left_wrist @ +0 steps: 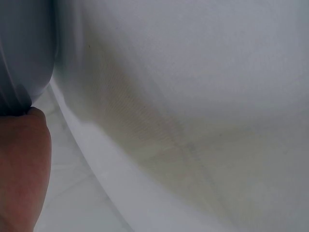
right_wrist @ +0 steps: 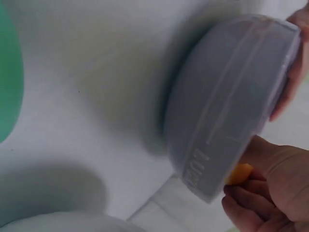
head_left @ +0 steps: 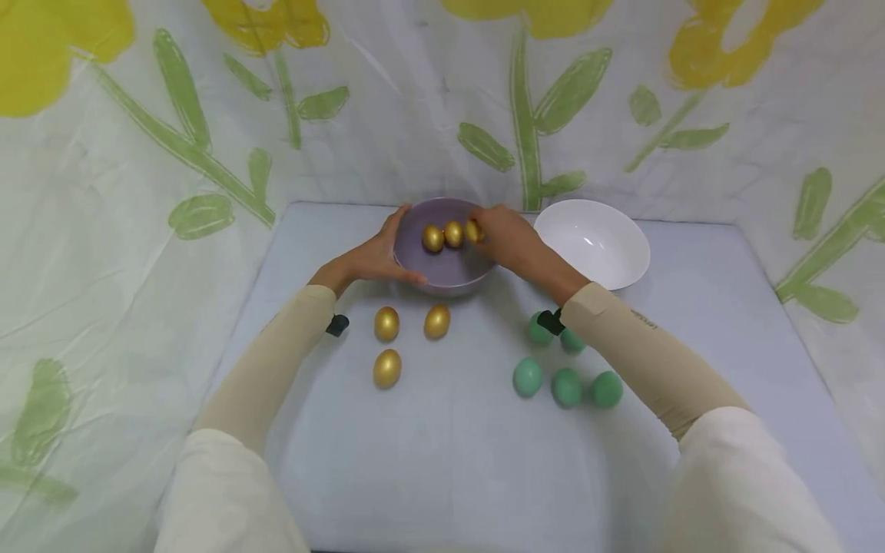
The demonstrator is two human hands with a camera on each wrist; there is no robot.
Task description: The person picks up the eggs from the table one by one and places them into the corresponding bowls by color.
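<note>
A purple bowl (head_left: 442, 270) stands at the back of the table. My left hand (head_left: 373, 257) grips its left side, thumb along the front rim and fingers towards the back. Over the bowl's right rim, my right hand (head_left: 510, 242) pinches a golden egg (head_left: 474, 231), partly hidden by the fingers; the right wrist view shows the egg (right_wrist: 239, 174) between thumb and fingers at the rim. Two other golden eggs, one left (head_left: 432, 239) and one middle (head_left: 454, 234), lie inside. In front of the bowl, three golden eggs (head_left: 386, 323) rest on the table.
To the right of the purple bowl is a white bowl (head_left: 594, 246), partly behind my right forearm. Several green eggs (head_left: 567, 387) lie at the right front, two partly covered by that arm and its wrist camera. A cloth painted with flowers (head_left: 401, 146) hangs around the table.
</note>
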